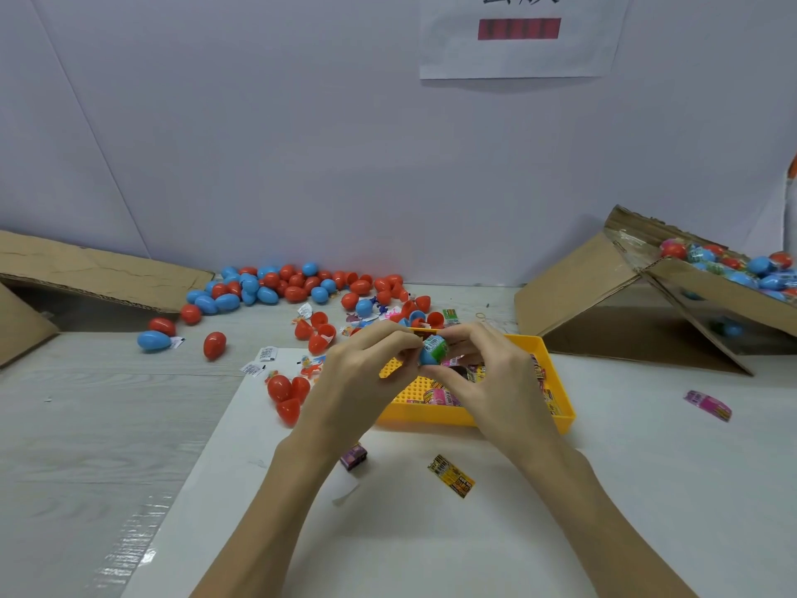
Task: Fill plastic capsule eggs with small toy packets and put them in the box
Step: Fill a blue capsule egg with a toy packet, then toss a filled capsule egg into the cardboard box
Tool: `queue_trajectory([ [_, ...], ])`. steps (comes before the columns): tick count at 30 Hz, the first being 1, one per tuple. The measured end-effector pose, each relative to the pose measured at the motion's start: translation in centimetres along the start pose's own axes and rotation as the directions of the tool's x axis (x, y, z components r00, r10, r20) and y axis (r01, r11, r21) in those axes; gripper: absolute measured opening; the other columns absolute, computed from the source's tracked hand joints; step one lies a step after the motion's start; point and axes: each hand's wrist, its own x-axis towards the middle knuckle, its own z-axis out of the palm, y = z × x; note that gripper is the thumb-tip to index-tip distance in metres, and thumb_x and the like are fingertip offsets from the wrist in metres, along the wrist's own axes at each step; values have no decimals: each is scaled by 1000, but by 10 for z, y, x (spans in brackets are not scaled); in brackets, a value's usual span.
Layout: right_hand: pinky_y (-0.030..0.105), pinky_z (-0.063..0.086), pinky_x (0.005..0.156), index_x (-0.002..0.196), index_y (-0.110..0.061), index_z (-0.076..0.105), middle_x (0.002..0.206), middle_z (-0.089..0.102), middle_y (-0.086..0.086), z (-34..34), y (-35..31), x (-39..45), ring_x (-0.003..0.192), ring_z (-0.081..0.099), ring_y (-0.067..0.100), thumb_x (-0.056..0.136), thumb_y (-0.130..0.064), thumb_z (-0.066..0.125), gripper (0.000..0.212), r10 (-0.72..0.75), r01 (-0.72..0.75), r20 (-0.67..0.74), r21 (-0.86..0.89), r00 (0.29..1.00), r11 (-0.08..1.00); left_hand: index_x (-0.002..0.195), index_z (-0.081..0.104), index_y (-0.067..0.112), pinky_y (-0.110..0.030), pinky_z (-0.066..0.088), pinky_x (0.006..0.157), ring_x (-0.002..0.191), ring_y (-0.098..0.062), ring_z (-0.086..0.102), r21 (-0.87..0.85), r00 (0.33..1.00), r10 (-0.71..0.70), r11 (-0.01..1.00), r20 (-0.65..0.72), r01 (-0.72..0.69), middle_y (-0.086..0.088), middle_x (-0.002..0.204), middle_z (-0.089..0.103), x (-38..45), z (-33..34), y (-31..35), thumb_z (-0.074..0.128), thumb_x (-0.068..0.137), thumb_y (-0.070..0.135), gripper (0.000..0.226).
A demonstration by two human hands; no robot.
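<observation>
Both my hands meet above the yellow tray [556, 381]. My left hand [358, 381] and my right hand [491, 373] pinch a blue capsule egg [433, 350] with a green printed wrap on it, held between the fingertips. Small toy packets [440, 397] lie in the tray under my hands. A heap of loose red and blue eggs [293, 284] covers the table behind. The cardboard box [733, 291] at the right holds several wrapped eggs.
A yellow packet [450, 476] and a purple packet [353, 456] lie on the white sheet near my wrists. A pink packet [707, 405] lies at the right. Three red eggs [287, 394] sit left of the tray. A flattened carton [86, 274] lies far left.
</observation>
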Motion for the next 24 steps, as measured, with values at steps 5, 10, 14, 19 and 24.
queue_trajectory([
  [5, 24, 57, 87, 119, -14, 70, 110, 71, -2, 1, -3, -2, 99, 65, 8, 81, -53, 70, 55, -25, 24, -8, -75, 1000, 997, 94, 77, 2, -27, 61, 73, 82, -17, 71, -6, 1000, 2, 1000, 28, -2, -8, 93, 75, 3, -5, -1, 73, 84, 12, 15],
  [10, 15, 51, 83, 115, -12, 70, 106, 70, 0, 4, -5, -4, 96, 63, 9, 85, -44, 76, 45, -24, 24, 1, -104, 1000, 994, 93, 77, 2, -28, 61, 72, 81, -17, 71, -19, 998, 21, 1000, 55, -20, -8, 92, 74, 3, -7, -3, 82, 79, 0, 15],
  [14, 18, 55, 83, 116, -16, 68, 108, 67, -3, 7, -4, -6, 97, 63, 7, 87, -45, 76, 42, 21, -18, 21, -112, 1000, 994, 92, 77, 2, -32, 62, 69, 80, -19, 71, 6, 995, 48, 999, 83, -49, -8, 92, 75, 2, -4, -6, 84, 77, -2, 17],
  [19, 15, 57, 78, 127, -21, 68, 112, 67, -7, -9, 11, 8, 93, 67, 5, 91, -38, 76, 41, 154, -157, -64, -50, 986, 986, 104, 79, 7, -29, 61, 81, 92, -18, 73, 40, 995, 29, 999, 90, -33, -4, 102, 77, 0, 3, -9, 80, 83, 4, 21],
  [24, 20, 59, 71, 121, -5, 68, 100, 75, 9, -86, 30, 77, 84, 73, 14, 99, -11, 67, 23, 547, -345, -160, 624, 822, 701, 120, 73, 15, -31, 52, 95, 114, -17, 59, 135, 954, -117, 987, 275, 82, 3, 116, 71, -9, 13, -20, 66, 98, 29, 27],
])
